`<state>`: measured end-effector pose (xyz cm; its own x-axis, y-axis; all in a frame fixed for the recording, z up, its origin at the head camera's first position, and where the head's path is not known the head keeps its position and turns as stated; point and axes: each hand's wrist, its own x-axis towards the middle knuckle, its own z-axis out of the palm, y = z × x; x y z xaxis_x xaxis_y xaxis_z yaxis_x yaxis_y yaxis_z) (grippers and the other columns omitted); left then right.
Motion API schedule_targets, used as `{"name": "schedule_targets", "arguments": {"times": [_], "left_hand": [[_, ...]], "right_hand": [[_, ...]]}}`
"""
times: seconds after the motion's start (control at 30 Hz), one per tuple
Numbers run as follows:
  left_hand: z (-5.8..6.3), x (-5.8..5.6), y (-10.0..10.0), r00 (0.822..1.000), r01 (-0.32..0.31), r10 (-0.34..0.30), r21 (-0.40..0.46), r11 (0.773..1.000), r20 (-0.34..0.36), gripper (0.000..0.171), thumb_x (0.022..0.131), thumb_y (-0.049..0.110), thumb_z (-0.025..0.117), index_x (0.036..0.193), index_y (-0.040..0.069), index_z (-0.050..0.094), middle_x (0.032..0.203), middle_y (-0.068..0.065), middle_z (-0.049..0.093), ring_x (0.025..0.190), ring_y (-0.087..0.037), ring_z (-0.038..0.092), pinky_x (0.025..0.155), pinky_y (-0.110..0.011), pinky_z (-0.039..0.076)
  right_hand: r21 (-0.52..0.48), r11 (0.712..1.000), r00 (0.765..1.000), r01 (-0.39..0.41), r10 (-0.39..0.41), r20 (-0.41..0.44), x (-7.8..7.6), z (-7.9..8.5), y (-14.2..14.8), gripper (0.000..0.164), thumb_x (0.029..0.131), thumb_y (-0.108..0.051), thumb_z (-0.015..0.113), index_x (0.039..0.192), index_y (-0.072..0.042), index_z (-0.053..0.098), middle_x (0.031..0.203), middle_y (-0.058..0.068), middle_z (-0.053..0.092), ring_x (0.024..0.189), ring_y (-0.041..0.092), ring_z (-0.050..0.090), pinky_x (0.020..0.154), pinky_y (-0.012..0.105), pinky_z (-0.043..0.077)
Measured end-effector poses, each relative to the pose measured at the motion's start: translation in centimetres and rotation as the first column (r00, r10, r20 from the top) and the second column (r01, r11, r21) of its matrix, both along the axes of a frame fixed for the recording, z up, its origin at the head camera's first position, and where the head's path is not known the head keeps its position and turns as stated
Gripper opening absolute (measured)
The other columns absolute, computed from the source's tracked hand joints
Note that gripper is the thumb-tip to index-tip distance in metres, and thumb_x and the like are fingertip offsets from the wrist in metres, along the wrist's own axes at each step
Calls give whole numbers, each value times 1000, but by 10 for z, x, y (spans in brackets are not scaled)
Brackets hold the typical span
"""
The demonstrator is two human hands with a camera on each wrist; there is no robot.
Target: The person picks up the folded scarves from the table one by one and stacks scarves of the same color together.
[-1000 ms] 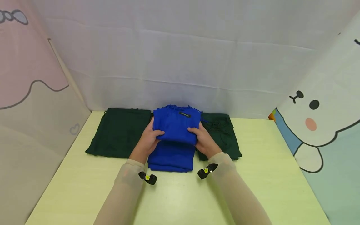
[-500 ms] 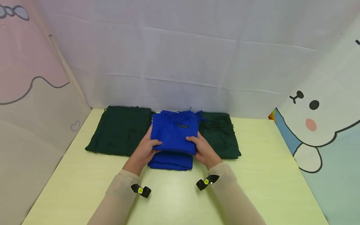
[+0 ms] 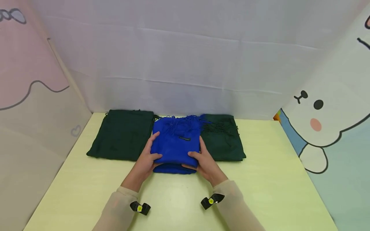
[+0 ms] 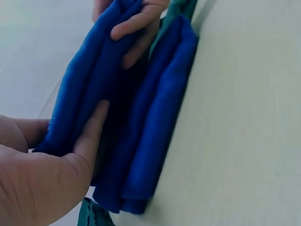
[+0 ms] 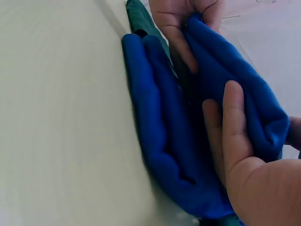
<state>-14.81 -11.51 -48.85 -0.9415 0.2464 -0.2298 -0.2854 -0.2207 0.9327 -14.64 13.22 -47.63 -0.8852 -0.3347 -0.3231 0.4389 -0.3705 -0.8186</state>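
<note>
A folded blue scarf [image 3: 173, 144], with fringe along its far edge and a small dark label, is held between both hands in the head view. My left hand [image 3: 145, 162] grips its near left corner, thumb on top and some fingers underneath. At the near right corner my right hand [image 3: 206, 162] does the same. Directly below lies more folded blue cloth [image 3: 174, 169], its rounded folds facing me. The left wrist view shows a gap between the held scarf [image 4: 87, 89] and this lower blue fold [image 4: 157, 122]. Whether the two join at the back is hidden.
A folded dark green scarf [image 3: 124, 134] lies to the left, and another dark green scarf [image 3: 222, 138] with fringe to the right. All rest on a pale yellow table [image 3: 274, 179]. A white cloth wall [image 3: 185, 64] stands behind, with printed curtains at both sides.
Both hands have drawn the held blue scarf toward me and slightly left, over the lower blue cloth, which is now mostly covered. The green scarves stay where they were.
</note>
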Motion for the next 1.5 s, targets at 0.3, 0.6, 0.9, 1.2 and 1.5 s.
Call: {"name": "schedule_targets", "arguments": {"times": [0.3,0.6,0.9,1.2,1.5], "left_hand": [[-2,16,1,975,-52,-88,-594,803,-205,35,99,6,55,130,20,62,159,-14,28,150,-37,17,115,-62,24],[-3,21,8,954,-80,-167,-746,661,-250,46,100,34,60,139,9,58,155,-20,34,144,-42,31,113,-61,30],[-14,19,13,941,-148,-174,-814,562,-291,44,93,19,71,135,9,61,153,-28,35,141,-46,34,111,-59,34],[-16,17,20,930,-190,-172,-828,527,-324,43,90,12,73,132,7,63,150,-30,36,138,-48,38,110,-59,36],[-9,22,36,915,-311,-74,-809,500,-398,43,88,16,72,129,9,62,158,-28,22,142,-49,30,112,-63,30]], "right_hand": [[118,991,995,-65,74,-74,13,-10,0,67,102,2,49,158,-25,24,159,19,18,140,46,34,96,54,51],[358,933,985,-50,104,-135,10,-12,2,51,101,-3,54,150,-12,42,157,21,22,126,43,51,79,46,60],[472,881,983,-36,117,-142,9,-17,0,53,98,-2,59,148,-15,46,151,24,33,110,35,61,69,44,61],[441,896,986,-44,110,-126,8,-20,1,54,99,-1,58,149,-17,46,153,23,33,122,40,55,74,45,61],[409,911,989,-43,98,-114,11,-13,5,52,101,-6,56,150,-16,44,158,21,24,125,43,52,77,48,60]]}}
